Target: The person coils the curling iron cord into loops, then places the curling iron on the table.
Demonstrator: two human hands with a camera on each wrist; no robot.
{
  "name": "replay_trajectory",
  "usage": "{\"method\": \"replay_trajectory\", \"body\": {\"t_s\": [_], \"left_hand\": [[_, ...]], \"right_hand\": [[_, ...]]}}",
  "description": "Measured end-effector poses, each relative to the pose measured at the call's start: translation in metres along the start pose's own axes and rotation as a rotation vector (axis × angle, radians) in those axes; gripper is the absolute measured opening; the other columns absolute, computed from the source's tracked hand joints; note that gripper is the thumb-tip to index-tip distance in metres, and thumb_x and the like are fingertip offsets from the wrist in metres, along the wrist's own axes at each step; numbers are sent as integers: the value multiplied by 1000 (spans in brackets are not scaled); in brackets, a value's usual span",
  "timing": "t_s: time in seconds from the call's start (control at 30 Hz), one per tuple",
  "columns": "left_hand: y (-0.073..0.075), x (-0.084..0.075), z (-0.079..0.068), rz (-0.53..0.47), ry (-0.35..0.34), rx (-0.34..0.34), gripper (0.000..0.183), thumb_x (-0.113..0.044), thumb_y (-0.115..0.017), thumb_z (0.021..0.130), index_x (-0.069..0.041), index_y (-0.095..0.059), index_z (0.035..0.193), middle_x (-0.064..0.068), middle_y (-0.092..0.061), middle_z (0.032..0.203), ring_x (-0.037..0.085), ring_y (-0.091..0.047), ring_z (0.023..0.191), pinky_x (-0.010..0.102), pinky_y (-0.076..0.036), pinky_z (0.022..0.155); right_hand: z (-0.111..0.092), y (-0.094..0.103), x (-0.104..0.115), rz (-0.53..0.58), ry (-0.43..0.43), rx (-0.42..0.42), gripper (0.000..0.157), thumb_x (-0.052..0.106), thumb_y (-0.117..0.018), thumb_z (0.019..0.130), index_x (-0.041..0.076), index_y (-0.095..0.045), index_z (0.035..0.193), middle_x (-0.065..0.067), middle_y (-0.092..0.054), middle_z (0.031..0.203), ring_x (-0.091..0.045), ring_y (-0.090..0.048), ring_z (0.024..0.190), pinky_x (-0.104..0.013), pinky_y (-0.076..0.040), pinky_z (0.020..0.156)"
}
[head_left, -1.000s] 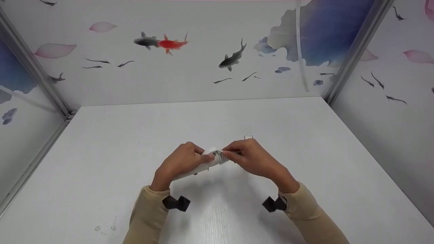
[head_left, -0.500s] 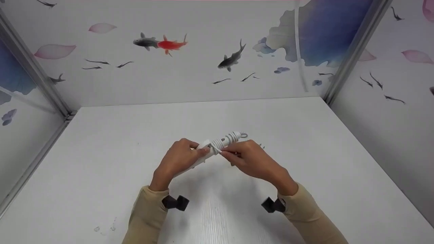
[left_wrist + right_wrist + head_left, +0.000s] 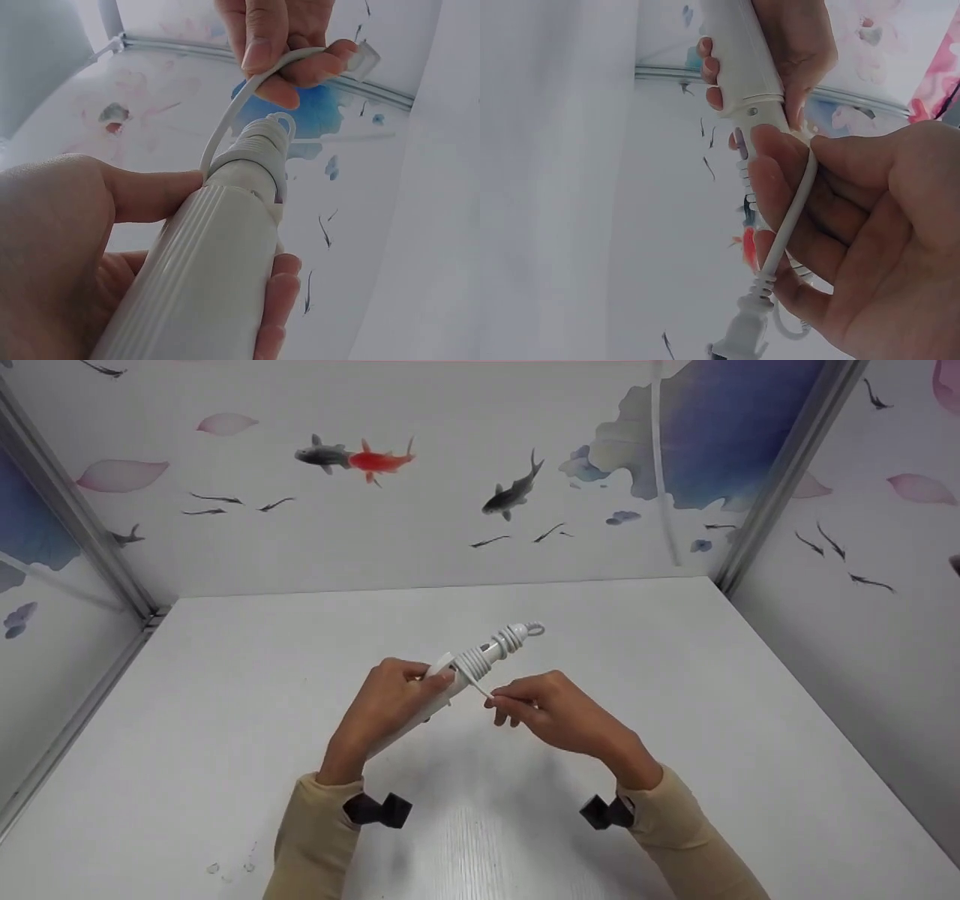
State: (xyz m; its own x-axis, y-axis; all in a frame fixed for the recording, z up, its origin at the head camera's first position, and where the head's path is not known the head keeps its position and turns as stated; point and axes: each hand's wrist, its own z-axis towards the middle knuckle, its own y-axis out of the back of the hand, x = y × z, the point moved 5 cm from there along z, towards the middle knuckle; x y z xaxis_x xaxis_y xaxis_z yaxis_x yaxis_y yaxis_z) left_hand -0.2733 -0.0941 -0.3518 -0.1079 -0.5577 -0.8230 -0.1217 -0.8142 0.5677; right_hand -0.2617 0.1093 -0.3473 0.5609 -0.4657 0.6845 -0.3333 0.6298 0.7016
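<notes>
My left hand [image 3: 386, 701] grips a white, tube-shaped corded appliance [image 3: 214, 270] by its wide body; its exact kind does not show. The narrow end points up and away to the right, with white cord coils [image 3: 472, 664] wound around it and a small loop [image 3: 535, 628] at the tip. My right hand [image 3: 559, 712] pinches the free cord [image 3: 480, 688] between thumb and fingers, just right of the coils. In the right wrist view, the cord [image 3: 799, 202] runs across the right fingers to a white plug [image 3: 742, 330] hanging below them.
Both hands are above a white tabletop [image 3: 300, 652]. Wall panels with painted fish [image 3: 381, 457] and petals stand behind and at both sides. Small marks [image 3: 249, 868] lie on the table at front left. A black wrist camera [image 3: 379, 810] sits on each sleeve.
My left hand has shifted slightly left, and the appliance's narrow end has swung up and away, out from behind my right hand. More cord now spans between the coils and my right fingers.
</notes>
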Motion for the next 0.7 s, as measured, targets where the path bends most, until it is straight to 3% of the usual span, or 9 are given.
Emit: {"method": "replay_trajectory", "body": {"t_s": [0.2,0.4,0.7], "left_hand": [[3,-1,-1,-52,8,21,36,-36,-63,96,-5,-76,110,13,-71,97,20,-64,76,29,-50,67],[6,-1,-2,-114,21,67,35,-35,-62,97,-6,-76,110,13,-69,95,20,-63,74,29,-49,65],[9,-4,-2,-165,-28,137,32,-34,-62,96,-6,-76,103,11,-68,87,20,-62,70,30,-50,64]], "right_hand": [[4,-2,-9,69,-11,42,23,22,-58,102,11,-77,111,-5,-78,96,-23,-73,92,-32,-56,86],[6,-3,-19,111,-43,92,23,22,-59,101,13,-77,112,-4,-77,105,-19,-72,103,-40,-54,97],[9,-7,-26,154,-30,115,22,20,-60,100,11,-77,111,-5,-76,109,-19,-70,109,-43,-51,102]]}}
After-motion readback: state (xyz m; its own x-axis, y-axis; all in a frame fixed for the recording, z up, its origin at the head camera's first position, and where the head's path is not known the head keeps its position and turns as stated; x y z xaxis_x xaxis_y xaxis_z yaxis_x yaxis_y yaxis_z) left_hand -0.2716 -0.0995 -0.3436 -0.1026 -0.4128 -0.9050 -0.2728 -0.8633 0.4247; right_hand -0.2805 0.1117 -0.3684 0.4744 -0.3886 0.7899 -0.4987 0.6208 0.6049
